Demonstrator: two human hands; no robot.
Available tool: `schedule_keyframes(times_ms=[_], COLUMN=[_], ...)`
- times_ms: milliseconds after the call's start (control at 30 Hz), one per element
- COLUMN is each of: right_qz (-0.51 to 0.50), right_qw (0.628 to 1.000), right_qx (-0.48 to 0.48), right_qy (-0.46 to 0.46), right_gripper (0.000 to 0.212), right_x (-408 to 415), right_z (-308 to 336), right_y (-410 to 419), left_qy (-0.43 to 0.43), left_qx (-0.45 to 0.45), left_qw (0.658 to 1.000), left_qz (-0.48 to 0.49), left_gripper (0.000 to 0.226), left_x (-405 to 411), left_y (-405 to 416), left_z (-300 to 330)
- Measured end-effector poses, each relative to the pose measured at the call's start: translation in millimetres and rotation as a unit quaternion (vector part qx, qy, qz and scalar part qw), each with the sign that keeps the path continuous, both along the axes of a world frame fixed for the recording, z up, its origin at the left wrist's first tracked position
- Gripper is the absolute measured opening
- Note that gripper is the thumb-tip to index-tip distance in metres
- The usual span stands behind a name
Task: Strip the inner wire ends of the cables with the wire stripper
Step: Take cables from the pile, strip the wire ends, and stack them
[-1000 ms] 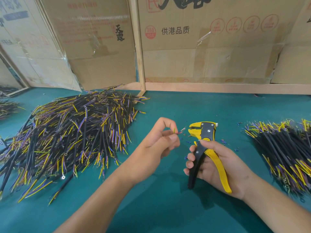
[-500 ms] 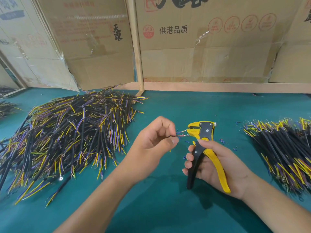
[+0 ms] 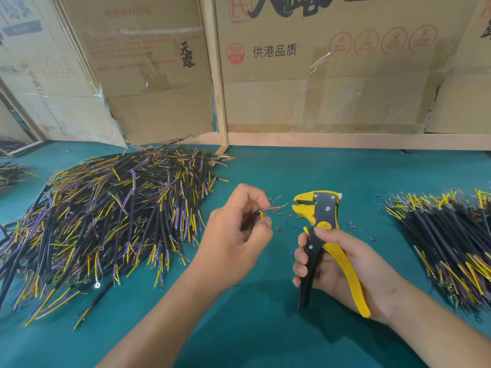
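Note:
My left hand (image 3: 236,235) pinches a black cable (image 3: 255,215) whose thin inner wire ends stick out to the right, one bare reddish end (image 3: 277,207) pointing at the stripper's jaws. My right hand (image 3: 342,264) grips the handles of the yellow and black wire stripper (image 3: 317,216), held upright with its jaws facing left. A small gap separates the wire tip from the jaws. Most of the cable is hidden inside my left fist.
A large heap of black cables (image 3: 106,221) with yellow, blue and purple inner wires lies on the green table (image 3: 265,328) at left. A second pile of cables (image 3: 451,248) sits at right. Small insulation scraps (image 3: 353,227) lie around the stripper. Cardboard boxes (image 3: 318,75) stand behind.
The wire ends were at the stripper's jaws half a second ago; now my left hand has drawn the cable slightly back to the left, leaving a gap.

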State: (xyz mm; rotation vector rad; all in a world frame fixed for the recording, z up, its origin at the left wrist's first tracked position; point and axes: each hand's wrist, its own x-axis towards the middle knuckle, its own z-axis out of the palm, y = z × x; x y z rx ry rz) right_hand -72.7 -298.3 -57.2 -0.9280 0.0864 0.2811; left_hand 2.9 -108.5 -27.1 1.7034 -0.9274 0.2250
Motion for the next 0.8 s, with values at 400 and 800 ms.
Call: schedule_keyframes(times_ms=[400, 800], right_qz=[0.085, 0.115], right_qw=[0.991, 0.985], right_qx=[-0.036, -0.001], right_qy=[-0.093, -0.125], right_gripper=[0.035, 0.031], right_x=[-19.2, -21.1], right_z=[8.0, 9.1], right_y=[9.3, 9.1], left_qy=[-0.059, -0.091], left_qx=[0.017, 0.041], left_qw=[0.998, 0.995], left_qz=[0.013, 0.023], left_gripper=[0.01, 0.016], left_x=[-1.1, -1.3], left_y=[3.6, 2.9], left_z=[5.3, 5.0])
